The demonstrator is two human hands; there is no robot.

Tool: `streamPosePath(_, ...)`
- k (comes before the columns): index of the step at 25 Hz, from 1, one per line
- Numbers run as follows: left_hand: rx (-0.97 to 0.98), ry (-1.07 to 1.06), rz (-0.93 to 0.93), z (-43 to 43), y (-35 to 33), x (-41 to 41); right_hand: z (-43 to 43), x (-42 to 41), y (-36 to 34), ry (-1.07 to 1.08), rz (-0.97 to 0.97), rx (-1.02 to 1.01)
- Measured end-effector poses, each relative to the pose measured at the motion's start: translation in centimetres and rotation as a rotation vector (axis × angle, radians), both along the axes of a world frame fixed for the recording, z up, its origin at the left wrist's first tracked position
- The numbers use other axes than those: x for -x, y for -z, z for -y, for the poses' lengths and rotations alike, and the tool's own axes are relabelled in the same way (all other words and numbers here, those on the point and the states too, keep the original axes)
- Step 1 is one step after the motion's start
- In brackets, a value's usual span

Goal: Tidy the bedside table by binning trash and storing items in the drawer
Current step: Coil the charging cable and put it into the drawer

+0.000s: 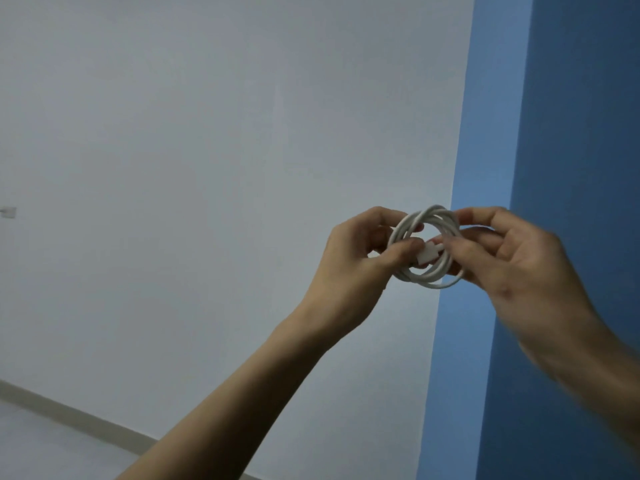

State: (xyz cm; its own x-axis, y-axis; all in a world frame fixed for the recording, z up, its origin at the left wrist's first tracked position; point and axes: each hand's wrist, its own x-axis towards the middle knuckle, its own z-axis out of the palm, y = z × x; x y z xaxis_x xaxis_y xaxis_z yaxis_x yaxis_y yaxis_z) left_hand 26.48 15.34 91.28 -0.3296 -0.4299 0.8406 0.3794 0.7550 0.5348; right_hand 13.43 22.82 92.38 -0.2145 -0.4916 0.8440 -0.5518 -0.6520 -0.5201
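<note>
White charging cable (pixel 426 271), smooth, round coil w/ flat plug at ctr; no markings legible. Left hand (pixel 360 261) pinches coil at 9 o'clock, right hand (pixel 519 268) grips at 3 o'clock.

- An indoor room with painted walls; its exact kind cannot be told
- A plain white wall (pixel 207 168) meets a blue-painted wall (pixel 571 133)
- A pale skirting board (pixel 69 414) runs along the white wall's foot, above a light floor (pixel 31 448)
- A small wall socket (pixel 8 212) sits at far left

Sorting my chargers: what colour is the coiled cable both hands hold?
White, plug included; the cable shows best in the head view, the only one given.
</note>
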Motion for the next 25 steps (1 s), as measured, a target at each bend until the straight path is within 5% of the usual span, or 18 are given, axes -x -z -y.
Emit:
streamPosePath(6, 0.070, -0.030, 0.099, -0.1, 0.4, -0.5, -0.2, 0.5, 0.4, 0.144, -0.215, 0.132)
streamPosePath(13, -0.148, 0.277, 0.074, -0.2, 0.2, -0.3, -0.5, 0.9, -0.2, -0.139, -0.259, 0.062)
streamPosePath(19, -0.228, 0.275, -0.011, 0.2, -0.1, -0.2, -0.1, 1.7, 0.5, 0.307, -0.747, 0.160)
streamPosePath(25, -0.200, 0.289, 0.059, 0.1, -0.1, -0.2, -0.9, 1.3, 1.1, 0.306, -0.701, 0.171)
